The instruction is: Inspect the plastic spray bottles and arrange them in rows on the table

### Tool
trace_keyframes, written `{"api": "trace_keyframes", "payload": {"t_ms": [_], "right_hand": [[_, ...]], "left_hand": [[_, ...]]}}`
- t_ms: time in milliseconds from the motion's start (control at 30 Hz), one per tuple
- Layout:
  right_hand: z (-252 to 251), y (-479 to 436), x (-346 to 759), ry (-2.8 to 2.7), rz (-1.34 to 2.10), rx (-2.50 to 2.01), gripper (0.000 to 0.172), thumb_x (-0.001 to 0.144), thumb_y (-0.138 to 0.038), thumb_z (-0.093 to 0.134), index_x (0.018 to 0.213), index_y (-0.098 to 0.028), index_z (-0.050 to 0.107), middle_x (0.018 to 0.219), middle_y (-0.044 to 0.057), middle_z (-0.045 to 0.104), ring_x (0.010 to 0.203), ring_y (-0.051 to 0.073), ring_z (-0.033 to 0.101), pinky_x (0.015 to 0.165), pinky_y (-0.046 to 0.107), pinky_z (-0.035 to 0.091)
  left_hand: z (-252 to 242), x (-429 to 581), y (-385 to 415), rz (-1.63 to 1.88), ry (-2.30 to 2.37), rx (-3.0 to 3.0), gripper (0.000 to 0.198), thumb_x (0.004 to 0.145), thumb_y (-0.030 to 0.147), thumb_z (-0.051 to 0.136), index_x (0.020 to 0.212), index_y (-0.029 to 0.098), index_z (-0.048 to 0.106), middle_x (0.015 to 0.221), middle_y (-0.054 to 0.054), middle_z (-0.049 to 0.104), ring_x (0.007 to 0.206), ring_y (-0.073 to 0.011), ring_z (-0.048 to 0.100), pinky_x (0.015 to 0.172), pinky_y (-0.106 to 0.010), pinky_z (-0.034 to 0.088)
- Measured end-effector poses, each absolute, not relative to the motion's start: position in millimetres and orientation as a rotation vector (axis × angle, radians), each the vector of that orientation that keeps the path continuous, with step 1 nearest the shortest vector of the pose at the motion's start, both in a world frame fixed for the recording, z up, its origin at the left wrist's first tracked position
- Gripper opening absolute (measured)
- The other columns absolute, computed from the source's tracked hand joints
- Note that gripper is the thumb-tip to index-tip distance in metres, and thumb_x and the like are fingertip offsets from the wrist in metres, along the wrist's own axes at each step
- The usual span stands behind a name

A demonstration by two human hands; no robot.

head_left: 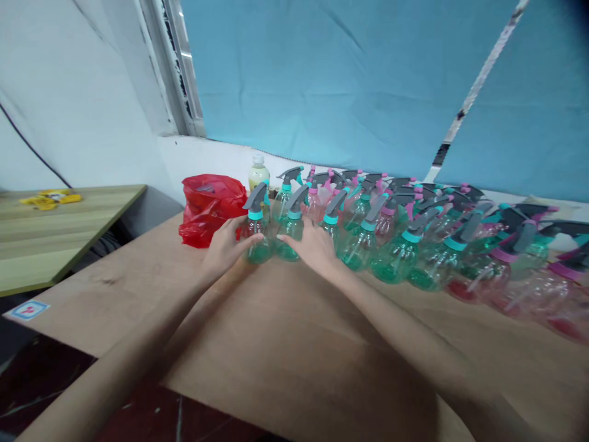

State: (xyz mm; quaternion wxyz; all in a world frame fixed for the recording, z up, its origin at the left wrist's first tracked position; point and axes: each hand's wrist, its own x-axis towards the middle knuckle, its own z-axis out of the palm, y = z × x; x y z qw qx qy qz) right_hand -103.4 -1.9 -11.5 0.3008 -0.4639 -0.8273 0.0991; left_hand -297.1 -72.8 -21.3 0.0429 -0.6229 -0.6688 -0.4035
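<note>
At the left end of a row of spray bottles, my left hand point(229, 245) cups a clear green spray bottle point(260, 250) from its left side, thumb across the front. Its trigger head is grey with a turquoise collar. My right hand point(317, 247) curls round the right side of a second green spray bottle point(289, 250), its thumb lying over the front. Both bottles stand upright on the wooden table point(276, 325), close together. The fingers behind the bottles are partly hidden. Just right of my right hand stands another green spray bottle point(331, 228).
Several green and pink spray bottles point(391, 261) fill the table's back right. A red plastic bag point(209, 205) lies to the left, near a white-capped bottle point(258, 172). Yellow items point(50, 198) rest on a separate side table point(96, 224). Blue cloth point(345, 80) hangs behind.
</note>
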Motion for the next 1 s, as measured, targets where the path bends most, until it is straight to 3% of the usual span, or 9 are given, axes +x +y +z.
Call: {"api": "trace_keyframes", "payload": {"t_ms": [233, 567, 700, 833, 900, 1000], "right_hand": [[-11.2, 2.1, -108.0, -2.195, 0.187, -1.254, 0.079, 0.076, -0.058, 0.055, 0.136, -0.01, 0.036, 0.126, 0.024, 0.051, 0.098, 0.037, 0.059, 0.076, 0.047, 0.047], [-15.9, -39.4, -71.2, -2.324, 0.098, -1.102, 0.075, 0.079, -0.065, 0.044, 0.127, -0.008, 0.046, 0.118, 0.021, 0.054, 0.085, 0.032, 0.062, 0.066, 0.044, 0.049], [-20.4, -63.3, -34.8, -2.373, 0.041, -1.05, 0.071, 0.08, -0.067, 0.041, 0.12, -0.008, 0.051, 0.107, 0.018, 0.058, 0.082, 0.03, 0.062, 0.064, 0.041, 0.049], [-24.0, -82.1, 4.7, -2.387, 0.006, -1.019, 0.067, 0.08, -0.068, 0.04, 0.114, -0.011, 0.053, 0.106, 0.016, 0.059, 0.085, 0.029, 0.061, 0.063, 0.039, 0.05], [-24.9, -88.0, 23.3, -2.381, 0.02, -1.006, 0.064, 0.079, -0.067, 0.042, 0.112, -0.013, 0.052, 0.103, 0.014, 0.059, 0.087, 0.029, 0.061, 0.063, 0.039, 0.05], [-25.9, -92.9, 49.7, -2.368, 0.055, -1.0, 0.054, 0.08, -0.063, 0.044, 0.106, -0.016, 0.053, 0.098, 0.012, 0.059, 0.088, 0.028, 0.06, 0.064, 0.039, 0.051]], "left_hand": [[-18.7, -301.1, -64.1, -1.2, -2.02, -1.933, 0.051, 0.079, 0.05, 0.058, 0.118, 0.019, 0.055, 0.112, -0.01, 0.065, 0.099, -0.0269, 0.061, 0.086, -0.04, 0.047], [-21.7, -295.2, -80.5, -1.199, -1.983, -1.778, 0.058, 0.076, 0.052, 0.061, 0.123, 0.02, 0.051, 0.121, -0.012, 0.058, 0.107, -0.0289, 0.058, 0.09, -0.044, 0.047], [-26.7, -272.0, -105.6, -1.301, -1.871, -1.765, 0.045, 0.077, 0.05, 0.061, 0.112, 0.021, 0.056, 0.11, -0.009, 0.06, 0.106, -0.0269, 0.056, 0.084, -0.041, 0.052], [-24.2, -222.1, -128.9, -1.294, -1.962, -1.992, 0.035, 0.081, 0.047, 0.057, 0.105, 0.021, 0.056, 0.105, -0.007, 0.061, 0.092, -0.0246, 0.062, 0.081, -0.043, 0.053], [-21.4, -191.9, -133.0, -1.272, -1.965, -2.235, 0.04, 0.08, 0.045, 0.06, 0.112, 0.022, 0.053, 0.116, -0.009, 0.059, 0.097, -0.0256, 0.061, 0.085, -0.045, 0.051], [-15.6, -145.3, -126.7, -1.356, -1.823, -2.543, 0.064, 0.074, 0.043, 0.067, 0.129, 0.026, 0.039, 0.133, -0.01, 0.049, 0.117, -0.0291, 0.051, 0.094, -0.048, 0.045]]}}
